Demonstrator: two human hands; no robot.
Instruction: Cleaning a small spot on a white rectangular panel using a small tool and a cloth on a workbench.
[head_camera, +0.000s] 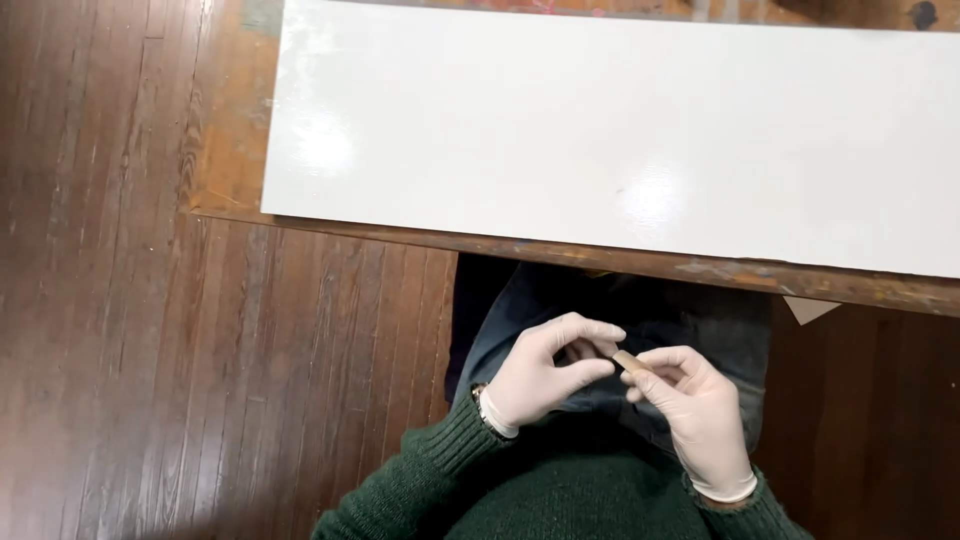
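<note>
At the bottom of the frame, above the lap, the two hands in thin white gloves meet close together over dark blue jeans (700, 320), below dark green knitted sleeves (420, 480). The right hand (695, 405) pinches a small tan stick-like piece (630, 361) between thumb and fingertips; the left hand (540, 375) curls beside it, its thumb and forefinger reaching to the piece's near end, though whether they grip it cannot be told. The piece is held in the air over the lap, well short of the counter. Beyond, the worn wooden counter (230, 180) carries a large glossy white rectangular board (600, 130), lying flat and bearing nothing visible; judged from this, nothing has yet been applied to it. The dark wooden plank floor (120, 350) lies to the left. The piece's material is too small to make out, and the board's far and right edges are cut off.
</note>
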